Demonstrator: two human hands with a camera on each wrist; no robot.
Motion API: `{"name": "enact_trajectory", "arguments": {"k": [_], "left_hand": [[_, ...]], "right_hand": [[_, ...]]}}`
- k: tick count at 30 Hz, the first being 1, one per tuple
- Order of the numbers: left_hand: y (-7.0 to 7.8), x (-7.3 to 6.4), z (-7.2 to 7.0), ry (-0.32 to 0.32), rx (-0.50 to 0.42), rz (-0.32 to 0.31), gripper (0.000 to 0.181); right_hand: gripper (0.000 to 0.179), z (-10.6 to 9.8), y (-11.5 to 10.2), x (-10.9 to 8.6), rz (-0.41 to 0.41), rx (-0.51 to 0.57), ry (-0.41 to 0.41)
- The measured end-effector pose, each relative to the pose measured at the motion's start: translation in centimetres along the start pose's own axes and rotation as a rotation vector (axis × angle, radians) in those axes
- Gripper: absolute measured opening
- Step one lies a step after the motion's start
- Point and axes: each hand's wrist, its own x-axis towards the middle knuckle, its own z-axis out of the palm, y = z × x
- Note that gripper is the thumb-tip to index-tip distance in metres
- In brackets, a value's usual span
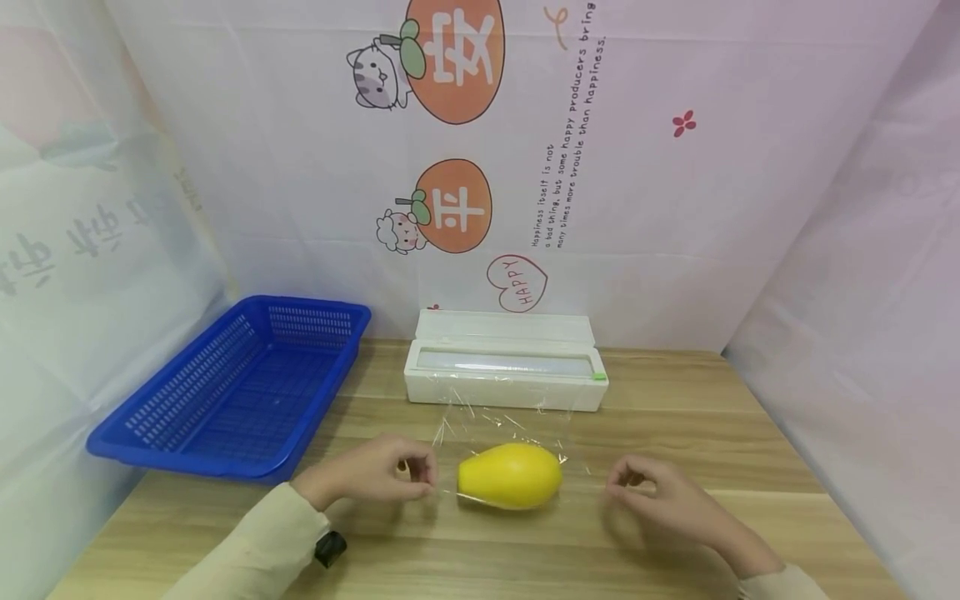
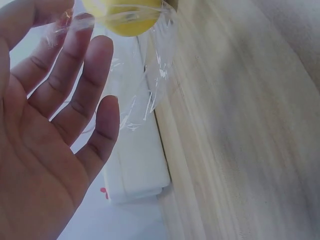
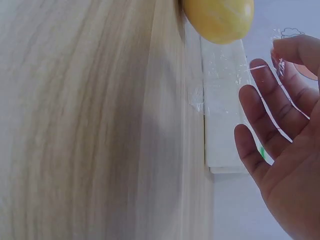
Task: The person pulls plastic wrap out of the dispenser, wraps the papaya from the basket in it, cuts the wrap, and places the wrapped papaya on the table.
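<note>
A sheet of clear cling film (image 1: 498,421) runs from the white dispenser box (image 1: 502,392) toward me and lies over a smooth yellow fruit shaped like a papaya (image 1: 513,475). To the left of the fruit, my left hand (image 1: 378,471) pinches one corner of the film between thumb and index finger. On the other side, my right hand (image 1: 671,504) pinches the opposite corner the same way. In both wrist views the remaining fingers are spread loosely. The fruit lies on its side on the table, its narrower, flat end toward my left hand.
A blue plastic basket (image 1: 303,417) with slotted walls stands at the left. The dispenser's lid (image 1: 506,325) is raised at the back, before the printed cloth wall (image 1: 637,208). A small black object (image 1: 330,548) is by my left sleeve. Wood-grain table (image 1: 712,425) lies beneath everything.
</note>
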Motion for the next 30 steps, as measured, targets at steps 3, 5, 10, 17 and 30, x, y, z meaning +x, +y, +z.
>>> {"name": "enact_trajectory", "arguments": {"k": [3,5,10,17,30], "left_hand": [[-0.3,0.0,0.0,0.020,0.000,0.005,0.010],[-0.7,-0.1,0.0,0.031,-0.001,0.003,0.009],[-1.4,-0.1,0.0,0.063,-0.010,-0.029,0.007],[-2.0,0.1,0.0,0.093,-0.031,-0.055,0.006],[-3.4,1.0,0.5,0.120,-0.035,-0.090,0.010]], "right_hand": [[0.005,0.0,0.3,0.1,0.058,0.057,-0.016],[0.003,0.1,0.5,0.3,0.081,0.088,-0.027],[0.004,0.2,0.9,0.7,0.094,0.143,-0.034],[0.010,0.5,1.1,1.3,0.134,0.200,-0.046],[0.021,1.1,1.8,2.4,0.259,0.197,-0.063]]}}
